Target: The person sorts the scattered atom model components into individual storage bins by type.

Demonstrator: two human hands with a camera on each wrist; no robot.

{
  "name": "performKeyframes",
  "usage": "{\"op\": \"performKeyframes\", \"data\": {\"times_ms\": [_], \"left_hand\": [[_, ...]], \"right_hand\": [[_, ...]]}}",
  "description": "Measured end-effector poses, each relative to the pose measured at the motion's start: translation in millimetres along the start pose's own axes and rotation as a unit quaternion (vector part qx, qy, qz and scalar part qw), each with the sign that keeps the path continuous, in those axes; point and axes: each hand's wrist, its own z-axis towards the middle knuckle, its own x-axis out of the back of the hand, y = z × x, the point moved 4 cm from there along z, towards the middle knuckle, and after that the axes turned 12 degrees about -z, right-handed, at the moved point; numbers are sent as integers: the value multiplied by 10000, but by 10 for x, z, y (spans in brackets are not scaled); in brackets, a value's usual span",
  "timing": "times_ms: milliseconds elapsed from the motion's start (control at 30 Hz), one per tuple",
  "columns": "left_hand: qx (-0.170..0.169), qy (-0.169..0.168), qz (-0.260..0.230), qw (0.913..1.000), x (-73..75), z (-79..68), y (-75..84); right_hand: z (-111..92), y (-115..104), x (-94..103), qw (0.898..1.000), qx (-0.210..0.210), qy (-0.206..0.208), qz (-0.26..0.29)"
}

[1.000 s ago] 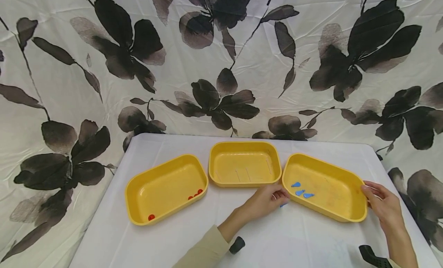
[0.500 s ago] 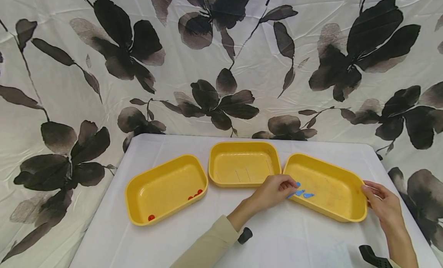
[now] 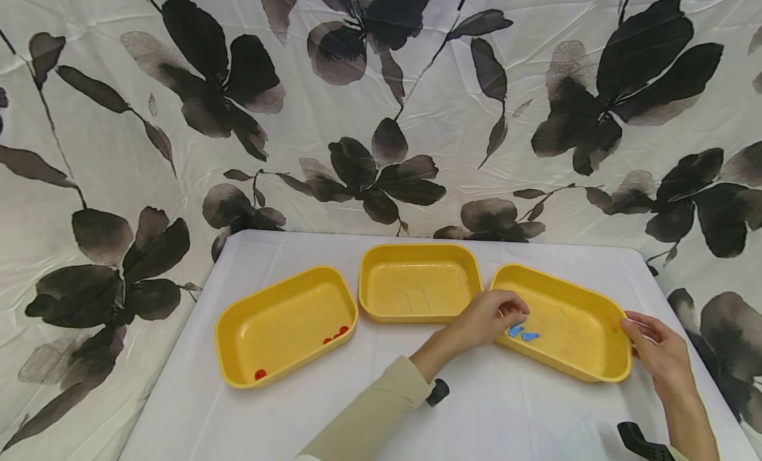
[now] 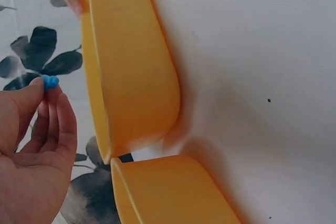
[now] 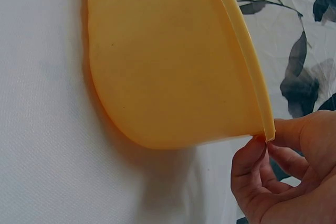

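Observation:
My left hand [image 3: 485, 321] is over the near left corner of the right-hand yellow tray [image 3: 571, 302]. In the left wrist view its thumb and fingertips pinch a small blue piece [image 4: 50, 82], held above the rim. Two blue teardrop-shaped pieces with narrow necks, one of them this piece [image 3: 530, 336], lie in the tray beneath the fingers; the hand covers the floor beside them. At the tray's right end, my right hand [image 3: 661, 348] grips the rim between thumb and fingers, as the right wrist view [image 5: 294, 166] also shows.
A middle yellow tray [image 3: 419, 317] stands close to the right-hand tray and contains several thin, faint sticks. The left yellow tray [image 3: 226, 345] holds several small red pieces [image 3: 260, 374]. All stand on a white table [image 3: 286, 428] before a floral cloth [image 3: 381, 117].
My left hand has moved right and slightly up, from the table by the tray to over its corner, carrying a blue piece. The right hand stays on the rim.

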Motion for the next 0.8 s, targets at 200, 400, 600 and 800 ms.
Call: {"op": "performKeyframes", "data": {"times_ms": [200,400,600,800], "left_hand": [[-88,-50,107,9999,-62,102,-18],[-204,-80,376,9991,-119,210,-33],[33,-42,350,9994,-174,298,-76],[207,15,309,9993,-225,354,-124]], "right_hand": [[3,6,4,10000,4,1,-16],[4,4,9,10000,53,-11,10],[-1,-5,4,10000,-2,-25,45],[7,-1,1,10000,-43,-31,59]]}}
